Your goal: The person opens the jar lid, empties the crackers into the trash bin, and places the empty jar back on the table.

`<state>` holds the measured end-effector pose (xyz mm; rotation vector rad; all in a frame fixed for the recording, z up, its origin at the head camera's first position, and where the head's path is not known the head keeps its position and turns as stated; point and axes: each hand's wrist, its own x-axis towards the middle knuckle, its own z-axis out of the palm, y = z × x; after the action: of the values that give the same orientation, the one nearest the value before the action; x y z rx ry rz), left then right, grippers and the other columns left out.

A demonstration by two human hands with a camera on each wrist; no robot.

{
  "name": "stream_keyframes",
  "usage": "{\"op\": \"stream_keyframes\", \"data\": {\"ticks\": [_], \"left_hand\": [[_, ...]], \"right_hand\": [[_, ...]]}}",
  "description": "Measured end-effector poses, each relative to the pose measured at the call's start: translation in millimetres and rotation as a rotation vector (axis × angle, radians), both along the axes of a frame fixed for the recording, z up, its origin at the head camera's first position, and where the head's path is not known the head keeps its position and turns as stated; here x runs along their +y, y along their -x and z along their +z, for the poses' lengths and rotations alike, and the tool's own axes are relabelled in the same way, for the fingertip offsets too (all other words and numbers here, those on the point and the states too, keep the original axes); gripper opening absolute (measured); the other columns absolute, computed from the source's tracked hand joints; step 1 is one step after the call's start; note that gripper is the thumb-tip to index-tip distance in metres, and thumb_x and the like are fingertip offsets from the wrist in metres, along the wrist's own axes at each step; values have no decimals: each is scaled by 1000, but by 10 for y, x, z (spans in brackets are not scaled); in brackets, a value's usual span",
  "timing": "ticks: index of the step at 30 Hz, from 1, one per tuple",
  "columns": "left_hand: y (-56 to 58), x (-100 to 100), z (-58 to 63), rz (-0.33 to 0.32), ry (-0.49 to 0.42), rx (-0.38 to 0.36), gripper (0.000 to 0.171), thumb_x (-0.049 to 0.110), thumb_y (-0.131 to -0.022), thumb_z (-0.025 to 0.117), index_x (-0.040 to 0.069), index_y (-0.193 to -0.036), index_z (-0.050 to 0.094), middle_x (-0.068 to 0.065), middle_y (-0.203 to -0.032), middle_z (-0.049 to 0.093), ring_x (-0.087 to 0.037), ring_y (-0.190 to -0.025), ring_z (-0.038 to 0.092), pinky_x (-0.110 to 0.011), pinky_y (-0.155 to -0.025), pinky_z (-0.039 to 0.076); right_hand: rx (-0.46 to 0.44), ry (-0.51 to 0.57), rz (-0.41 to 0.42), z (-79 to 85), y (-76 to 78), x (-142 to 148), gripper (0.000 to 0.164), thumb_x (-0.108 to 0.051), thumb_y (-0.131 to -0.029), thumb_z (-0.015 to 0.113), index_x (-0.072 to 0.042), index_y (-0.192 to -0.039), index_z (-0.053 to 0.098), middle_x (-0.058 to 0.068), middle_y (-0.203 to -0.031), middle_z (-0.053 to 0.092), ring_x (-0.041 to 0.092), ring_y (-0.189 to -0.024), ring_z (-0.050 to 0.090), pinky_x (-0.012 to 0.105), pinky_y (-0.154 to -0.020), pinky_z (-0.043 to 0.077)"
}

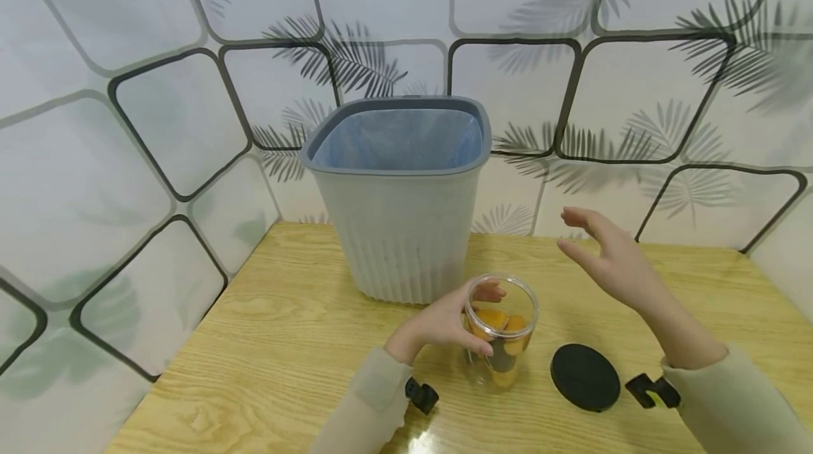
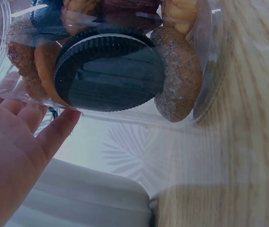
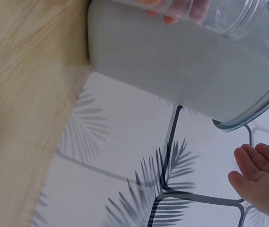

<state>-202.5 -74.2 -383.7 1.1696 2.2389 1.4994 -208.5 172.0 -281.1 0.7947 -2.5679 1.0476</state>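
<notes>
My left hand (image 1: 444, 318) holds a clear open-topped jar (image 1: 508, 335) upright on the table, its thumb in front and the other fingers around the far side. Inside are orange, brown and dark pieces. Close up in the left wrist view, a black ridged round cookie (image 2: 113, 75) presses against the wall beside a curved brown sugar-coated piece (image 2: 179, 75). My right hand (image 1: 612, 256) is raised over the table to the right of the jar, fingers loosely bent with nothing between them. Below it lies a round black lid (image 1: 585, 378), flat on the wood.
A tall grey-white trash bin (image 1: 406, 228) with a bluish liner (image 1: 400, 140) stands just behind the jar. The wood-grain table (image 1: 254, 355) backs onto a wall (image 1: 508, 87) patterned with leaves and rounded outlines. Black wrist-worn devices sit at both cuffs.
</notes>
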Motion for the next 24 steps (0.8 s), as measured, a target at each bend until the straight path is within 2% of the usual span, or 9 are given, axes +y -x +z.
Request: {"op": "stream_keyframes", "data": {"ticks": [6, 15, 24], "left_hand": [[8, -2, -12, 3, -3, -11, 90, -2, -67, 75, 10, -137, 21, -9, -132, 37, -12, -119, 36, -35, -97, 33], [11, -14, -4, -7, 1, 12, 89, 0, -68, 75, 12, -137, 20, -10, -132, 36, -12, -119, 36, -35, -97, 32], [6, -13, 5, -21, 10, 3, 88, -1, -69, 74, 11, -137, 18, -12, -133, 35, -16, -120, 36, -32, -98, 29]], "right_hand": [[-51, 30, 18, 158, 128, -136, 51, -26, -93, 46, 5, -131, 34, 27, -126, 41, 43, -117, 33, 57, -91, 27], [-216, 108, 46, 382, 362, -336, 58, -37, -95, 38, 2, -136, 26, 23, -134, 32, 38, -121, 30, 54, -95, 26], [-255, 109, 14, 552, 545, -535, 66, -47, -91, 38, 0, -136, 29, 20, -136, 31, 36, -122, 28, 52, -96, 24]]}}
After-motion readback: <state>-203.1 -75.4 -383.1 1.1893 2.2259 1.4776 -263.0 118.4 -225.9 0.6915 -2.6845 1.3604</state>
